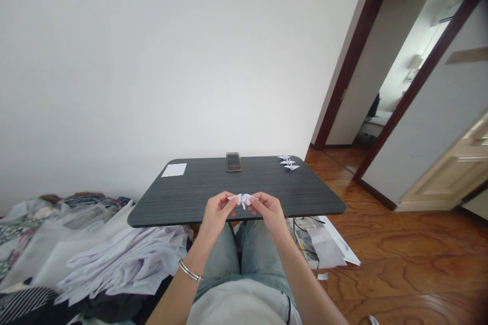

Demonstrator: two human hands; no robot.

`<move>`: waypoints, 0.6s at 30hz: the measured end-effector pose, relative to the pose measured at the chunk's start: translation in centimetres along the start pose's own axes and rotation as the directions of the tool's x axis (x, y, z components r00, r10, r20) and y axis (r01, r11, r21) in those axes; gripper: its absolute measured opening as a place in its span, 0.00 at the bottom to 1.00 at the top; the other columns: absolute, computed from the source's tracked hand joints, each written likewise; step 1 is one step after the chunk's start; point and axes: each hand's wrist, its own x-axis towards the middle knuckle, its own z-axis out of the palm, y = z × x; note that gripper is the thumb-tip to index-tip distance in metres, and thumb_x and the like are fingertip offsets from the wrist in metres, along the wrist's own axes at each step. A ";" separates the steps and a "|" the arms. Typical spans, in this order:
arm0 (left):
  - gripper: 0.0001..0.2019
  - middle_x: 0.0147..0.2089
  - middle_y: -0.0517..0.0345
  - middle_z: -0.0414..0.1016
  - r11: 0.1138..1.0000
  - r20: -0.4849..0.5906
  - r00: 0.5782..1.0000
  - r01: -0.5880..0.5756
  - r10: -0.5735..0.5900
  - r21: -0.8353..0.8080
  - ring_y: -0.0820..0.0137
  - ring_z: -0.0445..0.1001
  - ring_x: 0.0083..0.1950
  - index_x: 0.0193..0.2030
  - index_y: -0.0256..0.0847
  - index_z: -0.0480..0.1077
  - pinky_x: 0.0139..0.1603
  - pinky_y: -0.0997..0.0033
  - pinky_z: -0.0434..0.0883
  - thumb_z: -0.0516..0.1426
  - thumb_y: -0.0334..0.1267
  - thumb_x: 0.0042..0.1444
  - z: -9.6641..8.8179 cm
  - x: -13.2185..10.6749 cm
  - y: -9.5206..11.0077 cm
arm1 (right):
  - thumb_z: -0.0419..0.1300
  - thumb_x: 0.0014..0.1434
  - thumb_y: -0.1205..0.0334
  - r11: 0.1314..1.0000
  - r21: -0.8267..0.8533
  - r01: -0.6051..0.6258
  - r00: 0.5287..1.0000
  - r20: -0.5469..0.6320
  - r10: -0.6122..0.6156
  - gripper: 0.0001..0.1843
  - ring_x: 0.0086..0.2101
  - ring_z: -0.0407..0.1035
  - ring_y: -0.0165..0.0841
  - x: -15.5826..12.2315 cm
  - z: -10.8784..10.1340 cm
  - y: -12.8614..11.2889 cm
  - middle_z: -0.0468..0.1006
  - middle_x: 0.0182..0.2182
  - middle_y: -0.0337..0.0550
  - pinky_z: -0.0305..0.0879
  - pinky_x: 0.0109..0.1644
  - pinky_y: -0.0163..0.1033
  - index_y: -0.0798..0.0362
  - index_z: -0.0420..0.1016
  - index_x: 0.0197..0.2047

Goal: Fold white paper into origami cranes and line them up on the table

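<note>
A small folded white paper figure (pixel 243 199) is held between both hands over the near edge of the dark grey table (pixel 190 198). My left hand (pixel 218 209) pinches its left side, with a silver bracelet on that wrist. My right hand (pixel 269 208) pinches its right side. Three finished white paper cranes (pixel 288 162) sit at the table's far right corner. A blank white paper sheet (pixel 174 169) lies at the far left.
A phone (pixel 234 162) lies at the table's far middle. Piles of white cloth and clothes (pixel 95 254) fill the left side. Papers and a box (pixel 324 246) sit on the wooden floor under the table's right. An open doorway (pixel 385 111) is on the right.
</note>
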 end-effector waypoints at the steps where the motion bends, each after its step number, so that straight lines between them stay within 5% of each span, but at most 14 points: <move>1: 0.12 0.26 0.57 0.72 1.000 0.008 1.000 0.018 -0.018 -0.017 0.74 0.67 0.28 0.27 0.34 0.72 0.24 0.78 0.65 0.59 0.44 0.48 0.0 0.0 0.0 | 0.62 0.50 0.55 1.000 0.006 -0.001 1.000 0.005 0.001 0.11 0.23 0.67 0.29 0.0 0.0 0.0 0.75 0.20 0.39 0.61 0.25 0.32 0.54 0.76 0.26; 18: 0.13 0.27 0.59 0.68 0.967 0.149 0.985 0.117 -0.084 -0.227 0.75 0.64 0.30 0.25 0.36 0.68 0.27 0.79 0.63 0.59 0.44 0.50 -0.1 -0.4 0.8 | 0.65 0.48 0.53 0.970 0.218 -0.111 0.982 0.174 0.074 0.14 0.20 0.61 0.25 -0.1 0.0 -0.5 0.70 0.19 0.36 0.56 0.24 0.30 0.55 0.71 0.24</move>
